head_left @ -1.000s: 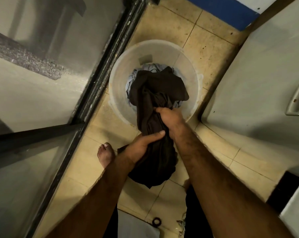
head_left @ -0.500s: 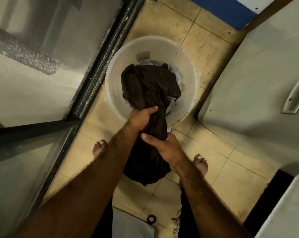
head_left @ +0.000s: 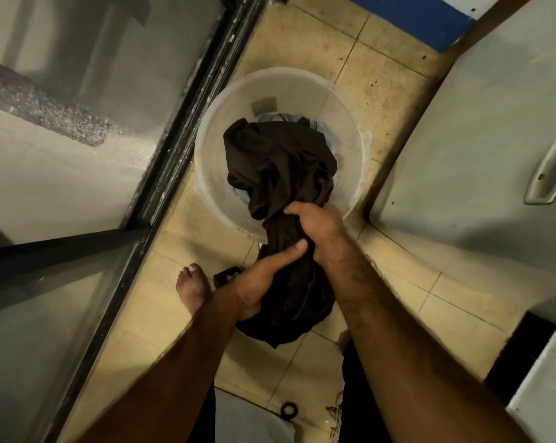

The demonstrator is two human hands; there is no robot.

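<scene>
A dark brown garment (head_left: 279, 164) hangs twisted between my hands, its upper part bunched over a translucent white bucket (head_left: 212, 129) on the tiled floor. My right hand (head_left: 318, 225) grips the twisted cloth just above the bucket's near rim. Closer to me, my left hand (head_left: 260, 282) grips the garment's lower part, thumb lying along the cloth. The loose tail droops below both hands. A pale blue cloth (head_left: 279, 118) lies in the bucket, mostly hidden under the brown one.
A dark-framed glass panel (head_left: 180, 148) runs along the left. A grey appliance door with a handle (head_left: 551, 167) stands at the right. My bare left foot (head_left: 192, 286) rests on the yellow tiles beside the garment. A small black ring (head_left: 288, 409) lies on the floor near me.
The hands have swapped places along the garment: my right hand moved up to the bucket's rim, my left hand dropped lower toward me. The bunched cloth over the bucket shifted slightly.
</scene>
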